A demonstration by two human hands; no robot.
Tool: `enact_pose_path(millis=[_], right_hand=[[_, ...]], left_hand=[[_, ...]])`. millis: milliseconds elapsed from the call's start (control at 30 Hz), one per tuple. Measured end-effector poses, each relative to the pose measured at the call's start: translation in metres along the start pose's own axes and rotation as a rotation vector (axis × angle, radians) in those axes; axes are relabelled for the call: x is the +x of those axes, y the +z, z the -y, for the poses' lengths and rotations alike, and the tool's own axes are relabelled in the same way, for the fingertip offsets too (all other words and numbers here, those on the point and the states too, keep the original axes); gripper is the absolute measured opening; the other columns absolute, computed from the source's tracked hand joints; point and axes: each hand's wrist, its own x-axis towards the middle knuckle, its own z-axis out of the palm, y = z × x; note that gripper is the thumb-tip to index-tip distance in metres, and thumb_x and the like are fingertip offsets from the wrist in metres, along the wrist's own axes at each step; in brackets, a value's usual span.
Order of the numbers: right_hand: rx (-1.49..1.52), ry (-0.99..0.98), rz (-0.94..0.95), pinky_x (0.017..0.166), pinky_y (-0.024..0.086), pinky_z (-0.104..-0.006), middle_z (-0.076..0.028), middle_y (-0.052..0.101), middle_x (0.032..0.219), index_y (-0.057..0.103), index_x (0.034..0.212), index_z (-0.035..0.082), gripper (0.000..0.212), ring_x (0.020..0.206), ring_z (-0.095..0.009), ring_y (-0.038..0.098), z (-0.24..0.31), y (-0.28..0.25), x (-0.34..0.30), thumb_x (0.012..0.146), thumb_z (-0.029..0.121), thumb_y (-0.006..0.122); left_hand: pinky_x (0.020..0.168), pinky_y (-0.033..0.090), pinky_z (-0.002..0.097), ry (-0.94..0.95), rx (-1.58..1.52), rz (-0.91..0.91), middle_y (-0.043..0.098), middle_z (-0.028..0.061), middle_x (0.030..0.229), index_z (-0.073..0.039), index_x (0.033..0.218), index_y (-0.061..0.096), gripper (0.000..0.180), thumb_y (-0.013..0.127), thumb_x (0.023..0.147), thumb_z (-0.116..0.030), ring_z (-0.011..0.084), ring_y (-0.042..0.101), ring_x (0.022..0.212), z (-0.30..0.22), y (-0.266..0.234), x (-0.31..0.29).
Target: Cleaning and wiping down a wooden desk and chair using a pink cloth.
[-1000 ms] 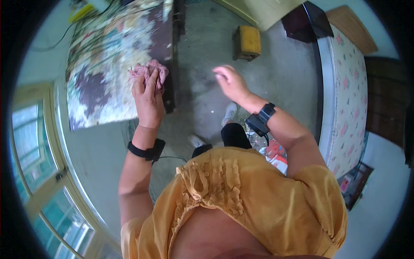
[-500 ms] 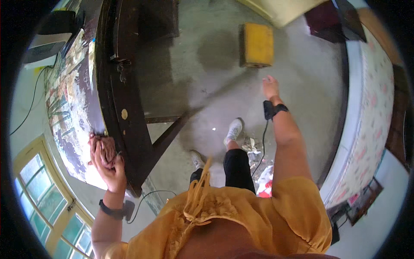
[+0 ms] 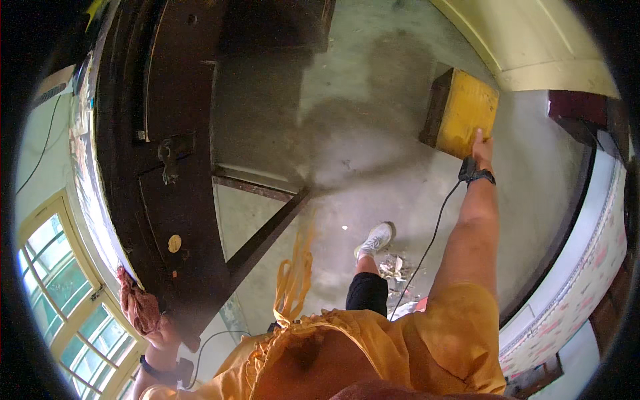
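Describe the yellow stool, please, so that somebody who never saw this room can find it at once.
From the dark wooden table on the left, cross the grey floor rightward. The low, boxy stool is there, with the right hand at its near edge. Its worn yellow top distinguishes it from the dark red box farther right.

Well left of the yellow stool [image 3: 470, 110], the pink cloth [image 3: 138, 308] mostly hides the fingers of the left grip [image 3: 164, 332]; right of the stool, the floral bed [image 3: 567, 327] runs out of view.
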Motion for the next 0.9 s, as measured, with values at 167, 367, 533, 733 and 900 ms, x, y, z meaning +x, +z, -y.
enact_pose_path(millis=[167, 367, 533, 733, 900], right_hand=[[0.328, 0.039, 0.257, 0.093, 0.049, -0.0395, -0.018, 0.064, 0.124, 0.053, 0.132, -0.008, 0.070, 0.112, -0.029, 0.062, 0.030, 0.018, -0.017, 0.091, 0.048, 0.067], [0.690, 0.187, 0.409, 0.083, 0.053, -0.0388, -0.015, 0.069, 0.108, 0.061, 0.123, -0.004, 0.061, 0.098, -0.025, 0.067, 0.053, 0.037, -0.048, 0.084, 0.040, 0.078], [0.357, -0.167, 0.177, 0.081, 0.053, -0.0362, -0.014, 0.070, 0.110, 0.064, 0.116, -0.005, 0.049, 0.093, -0.025, 0.067, 0.102, 0.060, -0.146, 0.086, 0.032, 0.077], [0.417, -0.105, 0.385, 0.086, 0.052, -0.0403, -0.021, 0.070, 0.108, 0.061, 0.118, -0.006, 0.056, 0.095, -0.035, 0.069, 0.059, -0.018, -0.292, 0.081, 0.032, 0.079], [0.124, -0.247, 0.401, 0.088, 0.052, -0.0425, -0.024, 0.068, 0.109, 0.055, 0.120, -0.005, 0.064, 0.096, -0.037, 0.068, 0.039, -0.115, -0.485, 0.078, 0.036, 0.079]], left_hand=[[0.116, 0.024, 0.0541, 0.000, 0.014, -0.050, 0.036, 0.0310, 0.152, 0.002, 0.140, 0.046, 0.062, 0.041, 0.099, -0.045, 0.0458, 0.035, 0.140, -0.011, -0.007, -0.014], [0.116, 0.024, 0.0538, 0.019, 0.009, -0.017, 0.038, 0.0306, 0.150, 0.004, 0.139, 0.046, 0.065, 0.042, 0.098, -0.046, 0.0454, 0.035, 0.141, -0.007, -0.005, -0.008], [0.117, 0.023, 0.0531, -0.005, -0.080, -0.031, 0.040, 0.0289, 0.150, 0.006, 0.139, 0.047, 0.066, 0.044, 0.094, -0.042, 0.0442, 0.035, 0.141, -0.006, -0.009, -0.007], [0.116, 0.024, 0.0538, -0.001, -0.231, -0.143, 0.047, 0.0255, 0.142, 0.000, 0.130, 0.055, 0.060, 0.065, 0.071, -0.008, 0.0425, 0.041, 0.136, 0.011, -0.008, -0.025], [0.116, 0.026, 0.0507, 0.133, -0.407, -0.121, 0.046, 0.0228, 0.144, 0.000, 0.132, 0.053, 0.057, 0.066, 0.077, 0.003, 0.0418, 0.040, 0.135, 0.007, -0.014, -0.020]])
